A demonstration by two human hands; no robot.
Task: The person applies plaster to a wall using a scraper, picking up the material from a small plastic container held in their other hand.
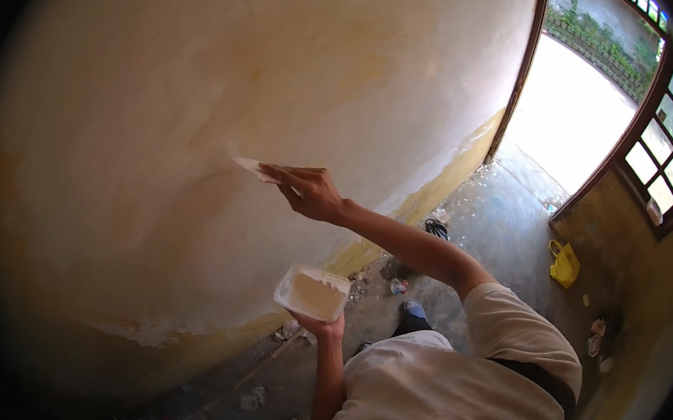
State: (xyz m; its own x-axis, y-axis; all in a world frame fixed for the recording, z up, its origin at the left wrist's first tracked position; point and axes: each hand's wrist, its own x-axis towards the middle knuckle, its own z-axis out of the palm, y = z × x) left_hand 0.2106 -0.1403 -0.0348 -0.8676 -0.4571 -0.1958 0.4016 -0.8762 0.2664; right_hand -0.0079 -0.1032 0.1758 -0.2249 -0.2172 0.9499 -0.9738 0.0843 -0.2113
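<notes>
My left hand [324, 328] holds a rectangular clear plastic tub [280, 292] from below. Whitish paste [313, 295] lies inside the tub, which is tipped a little toward me. My right arm reaches up and forward. In the fingers of my right hand [312, 191] is a flat pale scraper [254, 168], its far edge at the wall [184, 119] and smeared with white. Exact contact between that edge and the wall is hard to make out. The wall is yellowish with patchy whitish coating over much of it.
An open doorway [539, 104] and a paned window [660, 154] stand at the right. A yellow bag [564, 264] rests by the right wall. A long pole [247, 374] and scattered rubbish lie on the concrete floor [485, 221] along the wall's foot.
</notes>
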